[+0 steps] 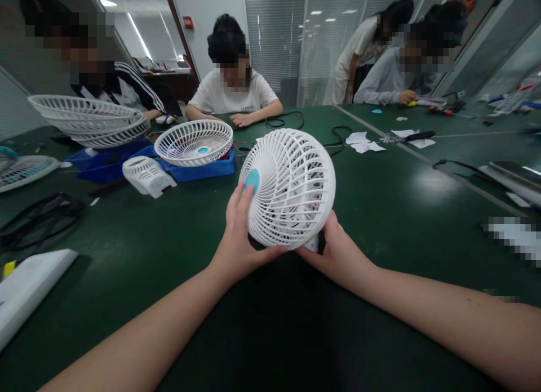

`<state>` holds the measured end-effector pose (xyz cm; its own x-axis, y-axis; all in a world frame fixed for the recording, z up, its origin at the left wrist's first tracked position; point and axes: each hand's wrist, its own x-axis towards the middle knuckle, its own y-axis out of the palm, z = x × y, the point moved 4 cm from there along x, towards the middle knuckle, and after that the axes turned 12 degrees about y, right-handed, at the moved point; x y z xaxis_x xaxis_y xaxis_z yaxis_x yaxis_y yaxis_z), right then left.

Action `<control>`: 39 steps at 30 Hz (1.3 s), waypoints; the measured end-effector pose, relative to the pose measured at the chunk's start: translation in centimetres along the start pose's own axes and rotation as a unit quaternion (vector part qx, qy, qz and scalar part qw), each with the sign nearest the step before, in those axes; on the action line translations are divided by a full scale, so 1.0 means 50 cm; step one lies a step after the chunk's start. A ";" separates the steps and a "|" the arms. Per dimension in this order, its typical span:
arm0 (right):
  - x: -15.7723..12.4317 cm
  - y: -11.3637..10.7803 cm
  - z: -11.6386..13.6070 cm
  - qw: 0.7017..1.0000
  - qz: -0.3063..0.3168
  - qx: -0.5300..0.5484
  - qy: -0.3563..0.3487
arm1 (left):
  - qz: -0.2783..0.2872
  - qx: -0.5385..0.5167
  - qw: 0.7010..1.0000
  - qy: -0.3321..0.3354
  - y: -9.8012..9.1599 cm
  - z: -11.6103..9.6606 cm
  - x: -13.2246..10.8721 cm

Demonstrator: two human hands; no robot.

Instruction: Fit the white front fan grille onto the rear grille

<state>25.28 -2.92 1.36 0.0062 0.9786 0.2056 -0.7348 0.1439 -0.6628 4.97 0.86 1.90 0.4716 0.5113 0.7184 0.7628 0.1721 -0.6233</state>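
Note:
I hold a small white fan with a round cage grille and a blue centre cap above the dark green table. My left hand cups its front left side, fingers up against the grille near the cap and thumb under the rim. At the fan's lower right, my right hand is wrapped round the base. The fan is tilted, its front turned to the left.
A white grille lies on a blue tray, a white rear housing beside it, stacked grilles at far left. Several people sit or lean at the table's far side. Black cables, paper scraps and a white box lie around.

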 end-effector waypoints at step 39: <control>0.005 -0.026 0.013 0.996 0.045 -0.072 0.001 | 0.015 0.198 0.948 0.249 -0.036 -0.064 -0.011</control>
<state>25.81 -2.96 2.75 -0.0538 0.9886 0.1403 -0.6275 0.0758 -0.7749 4.76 -2.45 3.59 0.7156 0.0769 0.6942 0.5667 0.5172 -0.6414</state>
